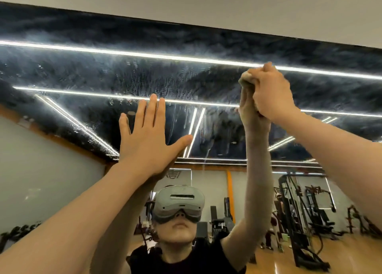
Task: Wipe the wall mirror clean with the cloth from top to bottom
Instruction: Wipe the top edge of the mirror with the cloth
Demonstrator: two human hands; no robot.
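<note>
1. The right hand [272,94] is raised high against the wall mirror [144,71], fingers curled tight round a bunched cloth [245,80] that presses on the glass near the upper light reflection
2. The left hand [148,137] lies flat on the glass, fingers straight and spread, holding nothing (it looks like a brace for the reach)
3. The upper band of the mirror shows smears, streaks and beads of wet across most of its width, with drips running down below the cloth; I judge this part is wetted and being worked, not finished
4. The strip just under the top edge appears hazy too, though the wide-angle view makes it hard to tell how clean it is
5. The lower glass, where the gym machines [306,211] reflect, looks clearer but is probably not yet wiped, so most of the top-to-bottom pass seems left
</note>
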